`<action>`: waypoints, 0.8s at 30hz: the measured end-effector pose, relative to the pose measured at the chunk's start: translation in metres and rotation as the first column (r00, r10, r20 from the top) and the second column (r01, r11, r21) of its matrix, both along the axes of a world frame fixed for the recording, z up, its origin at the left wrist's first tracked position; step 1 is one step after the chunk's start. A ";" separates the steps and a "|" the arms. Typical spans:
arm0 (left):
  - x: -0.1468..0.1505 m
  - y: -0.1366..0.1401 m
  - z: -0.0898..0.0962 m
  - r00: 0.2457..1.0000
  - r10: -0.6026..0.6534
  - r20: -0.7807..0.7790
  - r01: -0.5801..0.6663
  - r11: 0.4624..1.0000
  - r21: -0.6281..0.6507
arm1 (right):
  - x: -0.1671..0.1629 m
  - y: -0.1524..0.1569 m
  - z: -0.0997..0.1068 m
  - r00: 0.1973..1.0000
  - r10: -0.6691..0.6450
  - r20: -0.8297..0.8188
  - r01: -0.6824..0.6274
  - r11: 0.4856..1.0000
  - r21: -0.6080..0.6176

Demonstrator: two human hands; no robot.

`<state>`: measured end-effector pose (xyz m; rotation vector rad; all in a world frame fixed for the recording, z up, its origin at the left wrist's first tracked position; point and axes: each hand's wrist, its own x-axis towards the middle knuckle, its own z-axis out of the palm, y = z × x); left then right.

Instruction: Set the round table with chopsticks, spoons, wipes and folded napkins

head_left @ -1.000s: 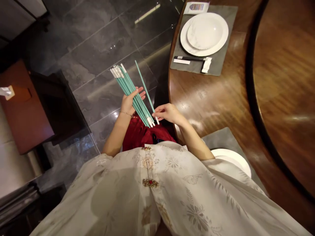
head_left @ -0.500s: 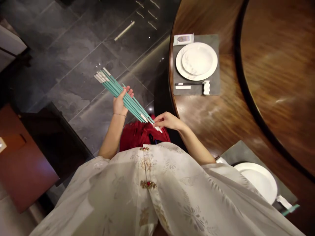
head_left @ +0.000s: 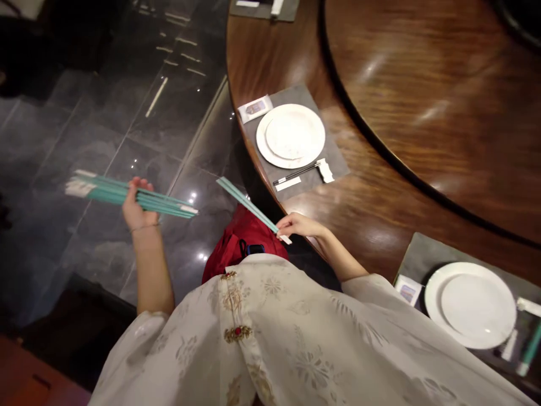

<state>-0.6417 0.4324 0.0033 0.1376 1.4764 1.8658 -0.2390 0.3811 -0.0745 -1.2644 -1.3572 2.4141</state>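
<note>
My left hand (head_left: 141,204) is closed around a bundle of teal chopsticks (head_left: 110,190) with white ends, held out over the floor. Between the fingertips of my right hand (head_left: 299,224) is a pair of teal chopsticks (head_left: 249,206), gripped near the white end and pointing up and to the left, apart from the bundle. That hand is by the table's rim. Nearest to it on the table is a grey placemat (head_left: 333,152) bearing stacked white plates (head_left: 291,135), black chopsticks (head_left: 296,173) on a white rest (head_left: 325,170), and a wrapped packet (head_left: 256,108).
The round wooden table (head_left: 367,197) has a dark ring around its raised centre. At the lower right, another placemat (head_left: 422,248) holds white plates (head_left: 471,304), a packet (head_left: 408,290) and teal chopsticks (head_left: 530,347). Dark tiled floor (head_left: 101,141) lies left.
The pair of teal chopsticks has come out of the bundle in my right hand. My left hand has moved left with the rest. The view has turned and shifted toward the table.
</note>
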 end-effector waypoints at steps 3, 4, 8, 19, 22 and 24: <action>-0.027 0.061 0.004 0.998 -0.008 -0.057 0.007 1.000 -0.025 | 0.033 0.003 -0.035 0.762 -0.638 0.111 0.637 0.769 0.049; -0.029 0.080 0.003 0.997 -0.035 -0.062 0.032 0.998 -0.045 | 0.035 0.004 -0.048 0.591 -0.797 0.123 0.794 0.602 0.082; -0.003 0.150 -0.005 0.980 -0.193 -0.047 0.184 0.972 -0.145 | 0.019 0.020 -0.095 0.068 -0.972 0.225 0.984 0.102 0.143; 0.098 0.262 -0.017 0.829 -0.560 0.000 0.542 0.802 -0.251 | -0.003 0.056 -0.125 -0.004 -0.865 0.503 0.983 0.090 0.163; 0.108 0.283 -0.022 0.766 -0.643 0.013 0.623 0.736 -0.264 | 0.003 0.064 -0.121 0.095 -0.780 0.619 0.928 0.293 0.228; 0.112 0.297 -0.025 0.713 -0.701 0.004 0.675 0.686 -0.272 | 0.005 0.071 -0.116 0.148 -0.644 0.751 0.803 0.521 0.289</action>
